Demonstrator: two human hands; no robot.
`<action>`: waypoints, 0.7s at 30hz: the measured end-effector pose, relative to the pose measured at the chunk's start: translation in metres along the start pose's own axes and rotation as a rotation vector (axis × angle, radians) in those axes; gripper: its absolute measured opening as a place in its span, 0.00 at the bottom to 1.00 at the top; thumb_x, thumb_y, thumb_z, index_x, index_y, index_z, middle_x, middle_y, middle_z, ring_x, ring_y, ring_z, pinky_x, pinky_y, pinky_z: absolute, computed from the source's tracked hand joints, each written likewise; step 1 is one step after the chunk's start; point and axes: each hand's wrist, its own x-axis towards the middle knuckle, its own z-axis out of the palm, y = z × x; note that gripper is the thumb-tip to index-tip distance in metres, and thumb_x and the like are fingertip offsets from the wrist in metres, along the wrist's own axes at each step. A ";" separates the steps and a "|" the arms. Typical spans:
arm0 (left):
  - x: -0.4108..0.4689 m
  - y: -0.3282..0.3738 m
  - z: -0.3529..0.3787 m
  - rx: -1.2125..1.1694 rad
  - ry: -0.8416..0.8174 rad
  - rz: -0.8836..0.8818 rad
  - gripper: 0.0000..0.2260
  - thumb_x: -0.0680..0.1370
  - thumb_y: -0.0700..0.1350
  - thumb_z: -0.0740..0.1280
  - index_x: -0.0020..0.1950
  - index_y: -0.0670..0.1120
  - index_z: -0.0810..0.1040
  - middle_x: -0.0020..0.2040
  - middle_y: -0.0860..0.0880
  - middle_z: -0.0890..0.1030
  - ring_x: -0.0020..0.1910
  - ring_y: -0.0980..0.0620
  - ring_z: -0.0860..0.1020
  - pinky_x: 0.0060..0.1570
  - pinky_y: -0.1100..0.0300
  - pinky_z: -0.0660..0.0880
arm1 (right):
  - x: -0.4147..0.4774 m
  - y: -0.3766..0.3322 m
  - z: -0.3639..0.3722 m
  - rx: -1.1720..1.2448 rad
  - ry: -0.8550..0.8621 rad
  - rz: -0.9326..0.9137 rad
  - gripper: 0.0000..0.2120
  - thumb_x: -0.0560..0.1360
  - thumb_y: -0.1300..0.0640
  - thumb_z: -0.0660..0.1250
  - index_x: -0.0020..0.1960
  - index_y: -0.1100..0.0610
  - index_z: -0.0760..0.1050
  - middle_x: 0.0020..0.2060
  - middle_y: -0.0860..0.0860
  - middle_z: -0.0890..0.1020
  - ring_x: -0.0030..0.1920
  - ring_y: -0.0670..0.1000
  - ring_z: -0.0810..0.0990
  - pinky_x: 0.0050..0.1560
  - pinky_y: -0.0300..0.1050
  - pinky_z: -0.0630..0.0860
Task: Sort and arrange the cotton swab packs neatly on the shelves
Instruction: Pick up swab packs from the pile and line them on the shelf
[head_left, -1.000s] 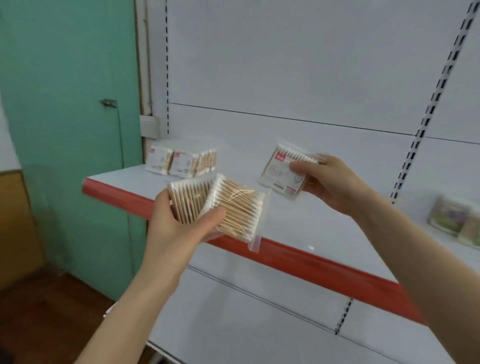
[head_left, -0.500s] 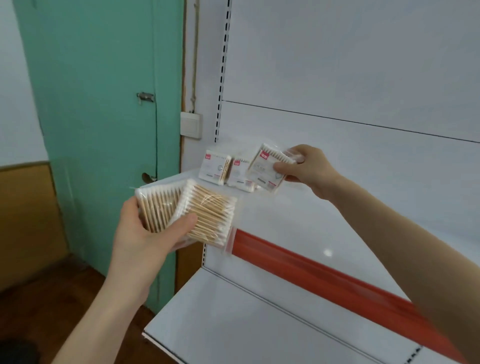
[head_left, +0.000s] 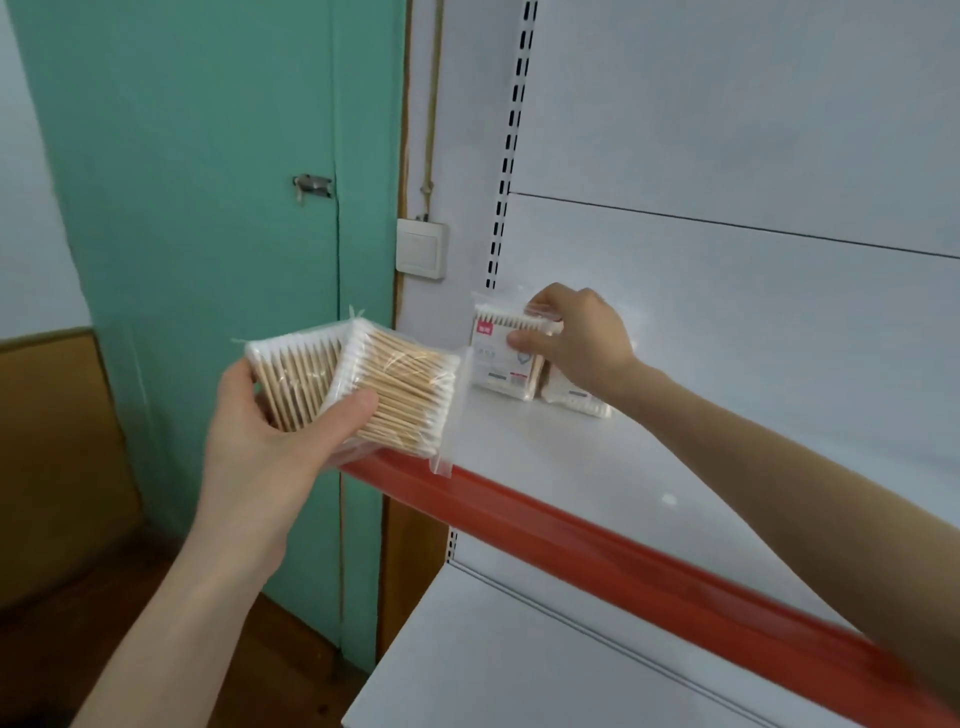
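At the shelf's (head_left: 597, 457) left end, right hand (head_left: 576, 332) has carried its pinched pack (head_left: 498, 353) to the row (head_left: 571, 400), seemingly seated; left hand (head_left: 270, 431) grips two spares (head_left: 395, 395).

**Tan sticks, white tips, one red edge**

Two clear packs (head_left: 405, 400) show tan wooden sticks, capped white with cotton at both ends. The labelled pack (head_left: 498, 358) has a white face with a small red tag up top. Below runs the white shelf (head_left: 571, 457), its front strip (head_left: 571, 540) bright red. Black slots dot the white upright (head_left: 511, 140). Teal-green door (head_left: 208, 208), brown wall panel (head_left: 57, 457).
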 end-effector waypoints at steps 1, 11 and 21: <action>0.008 -0.002 -0.003 -0.012 -0.026 -0.008 0.32 0.60 0.46 0.72 0.63 0.44 0.71 0.54 0.48 0.80 0.49 0.51 0.82 0.35 0.65 0.79 | 0.000 -0.001 0.004 -0.076 0.003 -0.004 0.19 0.71 0.46 0.70 0.57 0.54 0.75 0.56 0.51 0.78 0.60 0.52 0.71 0.53 0.42 0.65; 0.062 -0.024 -0.021 -0.124 -0.297 -0.093 0.29 0.59 0.45 0.73 0.59 0.44 0.71 0.52 0.46 0.80 0.45 0.51 0.83 0.35 0.62 0.79 | -0.009 -0.030 0.003 -0.349 -0.006 0.149 0.27 0.72 0.41 0.66 0.66 0.53 0.70 0.61 0.52 0.74 0.63 0.53 0.67 0.60 0.43 0.62; 0.052 -0.016 0.005 -0.219 -0.454 -0.120 0.36 0.55 0.52 0.74 0.60 0.47 0.70 0.53 0.48 0.79 0.49 0.50 0.82 0.36 0.64 0.79 | -0.082 -0.104 -0.030 0.398 -0.110 0.343 0.16 0.68 0.47 0.70 0.54 0.51 0.75 0.41 0.55 0.81 0.43 0.53 0.80 0.47 0.46 0.79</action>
